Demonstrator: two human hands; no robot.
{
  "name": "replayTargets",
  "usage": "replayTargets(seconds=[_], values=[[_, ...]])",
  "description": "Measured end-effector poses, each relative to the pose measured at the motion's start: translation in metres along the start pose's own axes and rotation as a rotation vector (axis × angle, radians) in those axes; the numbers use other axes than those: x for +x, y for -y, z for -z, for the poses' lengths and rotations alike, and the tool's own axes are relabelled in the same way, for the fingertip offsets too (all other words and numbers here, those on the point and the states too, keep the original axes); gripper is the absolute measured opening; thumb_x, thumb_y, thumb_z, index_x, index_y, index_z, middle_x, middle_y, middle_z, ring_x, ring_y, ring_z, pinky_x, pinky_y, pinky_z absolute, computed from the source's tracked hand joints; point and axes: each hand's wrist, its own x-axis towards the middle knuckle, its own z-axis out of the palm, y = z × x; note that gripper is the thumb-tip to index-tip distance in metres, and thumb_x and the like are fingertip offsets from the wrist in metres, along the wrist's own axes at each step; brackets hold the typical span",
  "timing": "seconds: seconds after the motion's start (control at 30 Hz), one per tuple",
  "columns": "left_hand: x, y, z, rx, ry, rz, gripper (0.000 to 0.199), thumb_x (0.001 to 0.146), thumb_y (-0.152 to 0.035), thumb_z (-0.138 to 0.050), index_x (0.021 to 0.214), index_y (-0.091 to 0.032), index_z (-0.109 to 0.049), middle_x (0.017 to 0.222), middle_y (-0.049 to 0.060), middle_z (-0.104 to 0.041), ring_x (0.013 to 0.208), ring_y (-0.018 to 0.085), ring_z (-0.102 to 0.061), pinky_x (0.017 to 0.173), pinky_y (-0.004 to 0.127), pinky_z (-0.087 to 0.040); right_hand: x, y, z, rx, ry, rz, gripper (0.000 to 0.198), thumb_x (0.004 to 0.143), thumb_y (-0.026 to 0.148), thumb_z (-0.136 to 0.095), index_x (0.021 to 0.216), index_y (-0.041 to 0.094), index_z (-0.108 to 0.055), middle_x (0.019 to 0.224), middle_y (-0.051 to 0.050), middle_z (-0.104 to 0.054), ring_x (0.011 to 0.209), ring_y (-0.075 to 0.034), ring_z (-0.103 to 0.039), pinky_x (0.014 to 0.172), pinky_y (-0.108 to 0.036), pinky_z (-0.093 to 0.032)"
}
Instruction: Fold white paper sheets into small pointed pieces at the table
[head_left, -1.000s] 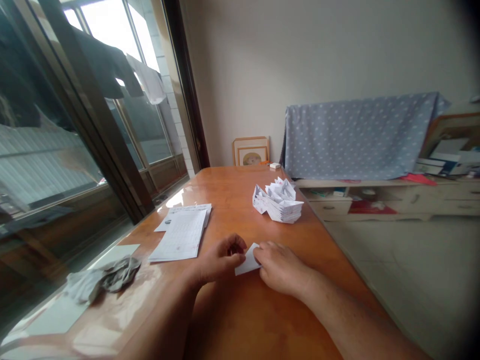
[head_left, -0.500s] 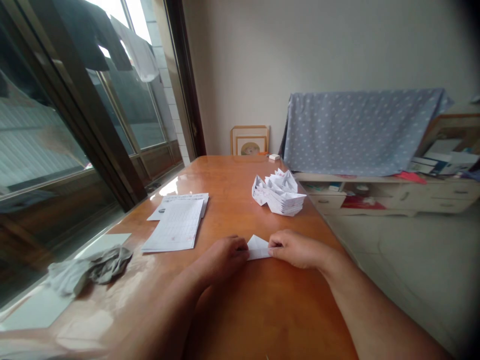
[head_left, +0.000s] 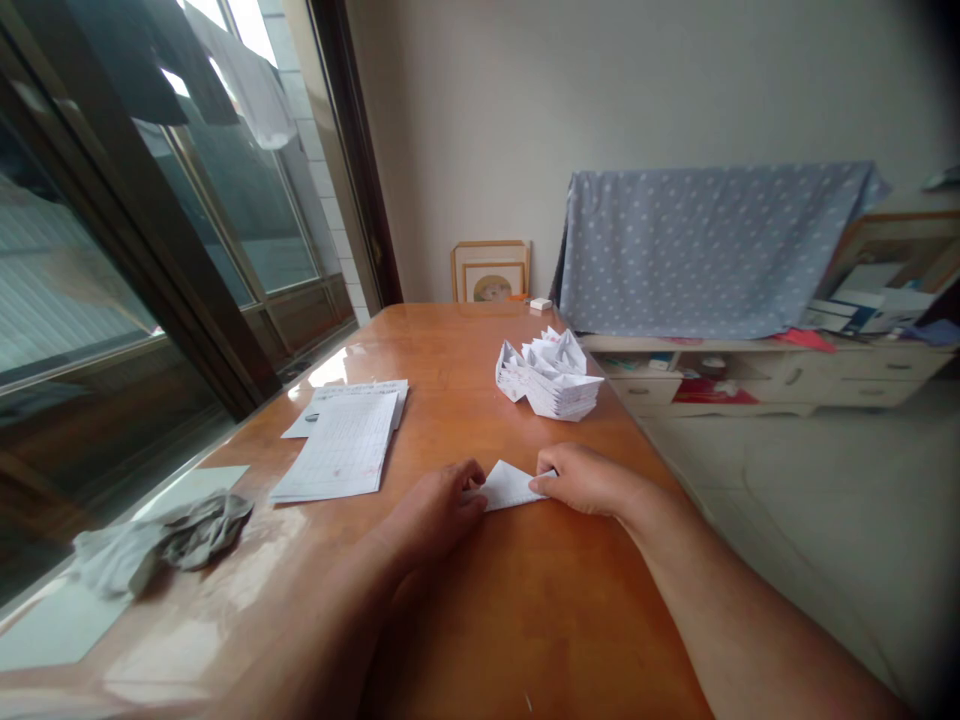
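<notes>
A white sheet of paper [head_left: 508, 485], folded to a peak at the top, lies near the middle of the wooden table between my hands. My left hand [head_left: 442, 502] is closed on its left end, the fingers curled and partly hiding that corner. With thumb and bent fingers, my right hand [head_left: 581, 477] pinches the right end, which is slightly raised. Just beyond the right hand stand nested stacks of folded paper pieces [head_left: 551, 380] with pointed tips.
Left of the hands lies a pile of lined paper sheets [head_left: 337, 450]. A crumpled grey cloth [head_left: 202, 530] sits at the table's left side. A small white box [head_left: 541, 304] is at the far edge. A low cabinet [head_left: 795, 385] stands right of the table [head_left: 465, 345].
The folded paper has tilted, its right end now higher than its left. My hands have moved slightly apart, and the whole view has shifted a little.
</notes>
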Motion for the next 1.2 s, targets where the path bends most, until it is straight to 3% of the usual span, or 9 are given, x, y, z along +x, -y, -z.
replayTargets(seconds=[0.13, 0.33, 0.7, 1.0, 1.2], values=[[0.001, -0.005, 0.000, 0.113, -0.093, -0.115, 0.020, 0.078, -0.015, -0.061, 0.095, -0.021, -0.068, 0.099, 0.007, -0.063, 0.087, 0.022, -0.058, 0.078, 0.033, -0.043, 0.000, 0.001, -0.001, -0.033, -0.003, -0.013, 0.017, 0.081, 0.037, -0.071, 0.078, 0.021, -0.067, 0.076, 0.000, -0.070, 0.066, -0.015, -0.056, 0.057, -0.026, -0.029], [-0.002, -0.016, -0.007, 0.092, 0.046, -0.277, 0.022, 0.086, -0.013, -0.053, 0.091, -0.022, -0.072, 0.096, 0.008, -0.061, 0.087, 0.021, -0.058, 0.075, 0.030, -0.044, 0.000, 0.003, -0.002, -0.080, -0.018, -0.026, 0.019, 0.081, 0.039, -0.071, 0.076, 0.022, -0.066, 0.073, 0.000, -0.068, 0.063, -0.015, -0.054, 0.056, -0.028, -0.025], [-0.001, -0.016, -0.011, 0.103, 0.088, -0.329, 0.028, 0.089, -0.014, -0.051, 0.092, -0.024, -0.077, 0.092, 0.007, -0.063, 0.082, 0.020, -0.060, 0.073, 0.028, -0.045, -0.002, 0.007, -0.001, -0.118, -0.030, -0.042, 0.018, 0.082, 0.040, -0.071, 0.075, 0.023, -0.067, 0.074, -0.001, -0.068, 0.060, -0.014, -0.050, 0.056, -0.028, -0.024], [-0.003, -0.018, -0.011, 0.073, 0.073, -0.342, 0.038, 0.087, -0.012, -0.051, 0.105, -0.029, -0.079, 0.096, 0.006, -0.066, 0.083, 0.021, -0.061, 0.075, 0.028, -0.044, -0.003, 0.009, 0.000, -0.132, -0.034, -0.036, 0.017, 0.082, 0.038, -0.069, 0.075, 0.023, -0.066, 0.073, -0.001, -0.067, 0.060, -0.015, -0.050, 0.054, -0.029, -0.023], [-0.003, -0.019, -0.011, 0.072, 0.078, -0.349, 0.033, 0.091, -0.017, -0.051, 0.104, -0.028, -0.080, 0.094, 0.008, -0.065, 0.083, 0.021, -0.059, 0.072, 0.028, -0.043, -0.004, 0.009, 0.000, -0.125, -0.026, -0.030, 0.016, 0.084, 0.037, -0.068, 0.079, 0.022, -0.065, 0.080, -0.002, -0.069, 0.064, -0.014, -0.053, 0.055, -0.028, -0.025]])
